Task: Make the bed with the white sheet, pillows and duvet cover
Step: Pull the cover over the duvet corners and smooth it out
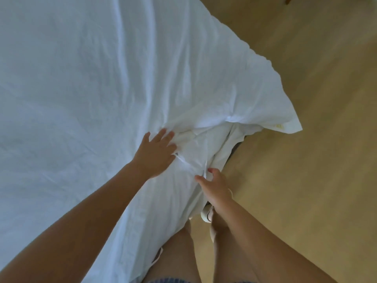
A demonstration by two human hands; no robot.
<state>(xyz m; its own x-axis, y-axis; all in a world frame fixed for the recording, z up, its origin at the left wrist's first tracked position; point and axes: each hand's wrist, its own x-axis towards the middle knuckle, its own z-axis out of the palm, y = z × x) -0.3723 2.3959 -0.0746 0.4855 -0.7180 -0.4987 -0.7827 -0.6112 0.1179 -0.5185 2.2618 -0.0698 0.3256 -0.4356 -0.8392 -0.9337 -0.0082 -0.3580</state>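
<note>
the white duvet cover (pixel 102 88) is lying rumpled across the bed, one corner (pixel 285 123) hanging over the wooden floor (pixel 326 180). a thin fabric tie (pixel 205 167) is trailing from the bunched edge near the person's bare legs (pixel 179 252). the left hand (pixel 156 154) is pressing flat on the cover, fingers (pixel 163 135) spread wide. the right hand (pixel 216 188) is pinching the tie between thumb and forefinger.
</note>
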